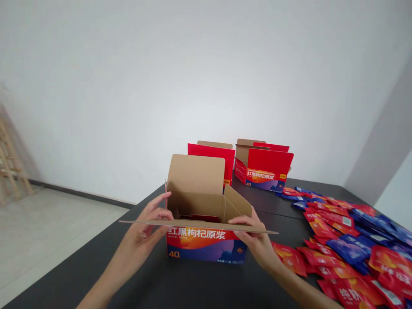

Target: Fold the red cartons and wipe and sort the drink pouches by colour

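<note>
An open red and blue printed carton (206,244) stands on the dark table (154,283) in front of me, its brown flaps raised. Its near flap (199,224) is folded out flat towards me. My left hand (148,229) pinches that flap's left end, thumb on top and fingers under it. My right hand (254,238) grips the flap's right end the same way. Something red lies at the bottom inside the carton, mostly hidden.
Two more open red cartons (264,171) (212,156) stand behind at the table's far edge. A pile of several red and blue sachets (347,244) covers the table's right side. White wall behind, pale floor and a wooden frame (9,167) at left.
</note>
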Demonstrator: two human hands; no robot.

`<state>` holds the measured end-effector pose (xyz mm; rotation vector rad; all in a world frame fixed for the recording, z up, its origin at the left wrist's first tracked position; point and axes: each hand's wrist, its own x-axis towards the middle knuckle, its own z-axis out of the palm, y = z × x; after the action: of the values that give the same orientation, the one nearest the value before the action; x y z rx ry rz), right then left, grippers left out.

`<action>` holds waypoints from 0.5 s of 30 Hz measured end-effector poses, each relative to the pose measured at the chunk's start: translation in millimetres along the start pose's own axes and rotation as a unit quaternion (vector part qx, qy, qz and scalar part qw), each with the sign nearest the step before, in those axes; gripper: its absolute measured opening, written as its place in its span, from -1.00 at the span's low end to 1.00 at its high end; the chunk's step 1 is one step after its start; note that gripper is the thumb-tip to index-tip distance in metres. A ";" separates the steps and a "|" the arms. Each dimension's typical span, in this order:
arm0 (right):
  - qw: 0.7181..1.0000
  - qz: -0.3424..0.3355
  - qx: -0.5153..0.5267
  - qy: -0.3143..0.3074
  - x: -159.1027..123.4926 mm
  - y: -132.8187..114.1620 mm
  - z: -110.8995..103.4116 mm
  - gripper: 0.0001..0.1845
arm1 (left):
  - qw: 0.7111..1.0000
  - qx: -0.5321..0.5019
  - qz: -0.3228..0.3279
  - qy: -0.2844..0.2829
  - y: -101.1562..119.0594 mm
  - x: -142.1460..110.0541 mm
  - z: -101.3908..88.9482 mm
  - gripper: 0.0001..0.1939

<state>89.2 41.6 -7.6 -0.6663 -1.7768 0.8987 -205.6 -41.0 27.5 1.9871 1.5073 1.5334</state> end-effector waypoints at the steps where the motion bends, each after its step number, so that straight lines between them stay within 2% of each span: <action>1: 1.000 0.001 0.002 -0.009 4.4 5.5 4.8 -0.72 | 1.000 0.007 -0.003 -0.002 -6.5 1.3 -0.8 -0.85; 5: 1.000 0.007 0.020 -0.019 15.1 23.8 15.4 -0.62 | 1.000 0.001 0.002 0.014 -31.7 11.6 -9.6 -0.82; 7: 0.999 0.007 0.039 -0.023 17.1 30.8 19.8 -0.58 | 0.996 -0.064 -0.011 0.054 -49.8 20.0 -18.2 -0.51; 8: 0.998 0.009 0.059 -0.026 17.3 33.9 22.0 -0.54 | 0.990 -0.104 -0.037 0.084 -60.5 25.2 -22.2 -0.35; 10: 0.993 0.019 0.115 -0.031 16.5 39.1 26.2 -0.46 | 0.970 -0.165 -0.119 0.135 -82.7 37.5 -26.4 -0.23; 12: 0.985 0.034 0.166 -0.036 15.1 42.5 29.3 -0.39 | 0.954 -0.187 -0.196 0.129 -101.5 50.0 -23.7 -0.24; 13: 0.983 0.038 0.178 -0.035 14.7 43.6 30.3 -0.35 | 0.952 -0.191 -0.212 0.112 -108.1 55.4 -19.8 -0.25; 15: 0.986 0.033 0.161 -0.026 15.3 44.9 31.3 -0.29 | 0.957 -0.191 -0.204 0.073 -113.8 62.7 -8.7 -0.30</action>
<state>56.1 70.6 -43.6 -0.4959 -1.6122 1.2263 -282.9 57.5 -8.5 1.2838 1.4221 1.6554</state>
